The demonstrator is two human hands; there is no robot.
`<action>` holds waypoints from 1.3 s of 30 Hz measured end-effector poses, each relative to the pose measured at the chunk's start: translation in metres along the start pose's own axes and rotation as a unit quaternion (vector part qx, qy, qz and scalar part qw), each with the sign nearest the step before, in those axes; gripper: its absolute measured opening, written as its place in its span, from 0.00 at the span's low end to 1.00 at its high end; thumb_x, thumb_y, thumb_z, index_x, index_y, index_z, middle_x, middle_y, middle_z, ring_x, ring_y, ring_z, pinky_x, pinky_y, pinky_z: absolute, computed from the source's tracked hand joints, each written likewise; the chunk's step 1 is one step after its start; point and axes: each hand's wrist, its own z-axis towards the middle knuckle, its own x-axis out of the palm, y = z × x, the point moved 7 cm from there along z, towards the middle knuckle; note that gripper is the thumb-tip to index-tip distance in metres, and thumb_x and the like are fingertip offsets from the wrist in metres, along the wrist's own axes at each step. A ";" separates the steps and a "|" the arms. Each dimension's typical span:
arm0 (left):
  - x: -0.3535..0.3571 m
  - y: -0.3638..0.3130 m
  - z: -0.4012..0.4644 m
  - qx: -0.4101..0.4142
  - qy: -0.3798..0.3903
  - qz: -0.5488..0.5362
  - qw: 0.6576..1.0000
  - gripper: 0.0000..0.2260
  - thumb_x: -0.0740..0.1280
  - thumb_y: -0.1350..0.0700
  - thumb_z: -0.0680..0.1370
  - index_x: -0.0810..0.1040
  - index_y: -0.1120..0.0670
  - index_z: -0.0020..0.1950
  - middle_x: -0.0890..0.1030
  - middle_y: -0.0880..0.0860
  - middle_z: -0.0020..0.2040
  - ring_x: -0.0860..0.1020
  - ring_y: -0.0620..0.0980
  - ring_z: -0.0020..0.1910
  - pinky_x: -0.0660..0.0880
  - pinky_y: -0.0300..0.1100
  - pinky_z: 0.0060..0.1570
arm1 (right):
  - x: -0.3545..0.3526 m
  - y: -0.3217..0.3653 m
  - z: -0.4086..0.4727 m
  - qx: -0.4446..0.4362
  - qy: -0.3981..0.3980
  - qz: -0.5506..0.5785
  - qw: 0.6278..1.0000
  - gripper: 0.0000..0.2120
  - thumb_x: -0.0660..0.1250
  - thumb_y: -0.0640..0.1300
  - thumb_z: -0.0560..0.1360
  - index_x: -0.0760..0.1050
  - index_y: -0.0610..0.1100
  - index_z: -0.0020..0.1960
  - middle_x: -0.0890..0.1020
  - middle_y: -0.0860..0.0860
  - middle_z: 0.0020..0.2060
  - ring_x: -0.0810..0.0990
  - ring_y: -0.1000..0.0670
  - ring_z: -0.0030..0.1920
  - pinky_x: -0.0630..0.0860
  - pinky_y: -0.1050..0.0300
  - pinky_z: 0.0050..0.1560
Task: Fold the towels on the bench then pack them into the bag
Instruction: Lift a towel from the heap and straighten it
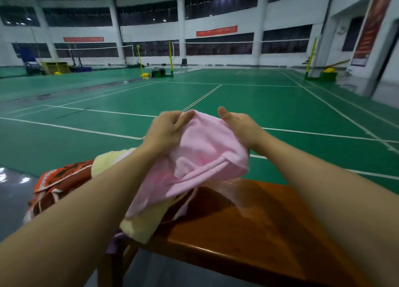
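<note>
Pink towel [203,148] is held up above the wooden bench [248,228], bunched, w/ its lower edge hanging down to the pale yellow towel [142,219] that lies on the bench's left part. Left hand [166,129] pinches the pink towel's top edge w/ curled fingers, while right hand [239,122] is at its right side w/ thumb up; can't tell whether its hidden fingers grip the cloth. Orange-brown patterned cloth [58,183] sits at the bench's left end, touching the yellow towel.

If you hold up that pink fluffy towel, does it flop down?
Probably floppy: the pink terry towel sags between the left hand and right hand. Likely light, since fingertips lift it. Probably not slippery; its surface looks fuzzy.
</note>
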 end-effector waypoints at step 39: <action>0.235 -0.143 -0.135 0.113 0.308 0.131 0.936 0.21 0.69 0.28 0.69 0.81 0.45 0.44 0.82 0.42 0.41 0.78 0.42 0.41 0.76 0.41 0.42 | -0.129 -0.170 -0.249 0.131 0.048 -0.135 0.981 0.05 0.78 0.54 0.70 0.84 0.57 0.43 0.81 0.59 0.45 0.80 0.57 0.50 0.76 0.57 0.55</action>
